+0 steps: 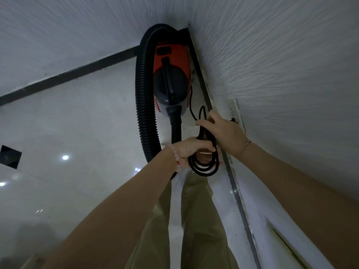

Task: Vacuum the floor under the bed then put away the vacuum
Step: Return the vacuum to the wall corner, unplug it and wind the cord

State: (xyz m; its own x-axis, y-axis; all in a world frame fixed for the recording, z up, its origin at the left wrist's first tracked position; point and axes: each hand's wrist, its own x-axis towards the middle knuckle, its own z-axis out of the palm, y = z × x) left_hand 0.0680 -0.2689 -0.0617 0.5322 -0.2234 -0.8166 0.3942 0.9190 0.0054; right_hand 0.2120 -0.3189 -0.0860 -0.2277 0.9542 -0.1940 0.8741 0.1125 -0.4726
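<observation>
A small orange and black vacuum (172, 74) stands on the pale floor in a corner where two textured walls meet. Its ribbed black hose (144, 98) loops from the top down the left side. The black power cord (204, 164) runs from the vacuum's right side and hangs in several loops. My left hand (191, 150) grips the bundled loops from the left. My right hand (223, 131) holds the upper part of the cord just above, close to the right wall. No bed is in view.
Black skirting (68, 74) runs along both walls. A white wall plate (236, 115) with a dark mark sits on the right wall beside my right hand. A dark square (9, 157) lies on the glossy tiles at left. My legs in khaki trousers (194, 220) stand below.
</observation>
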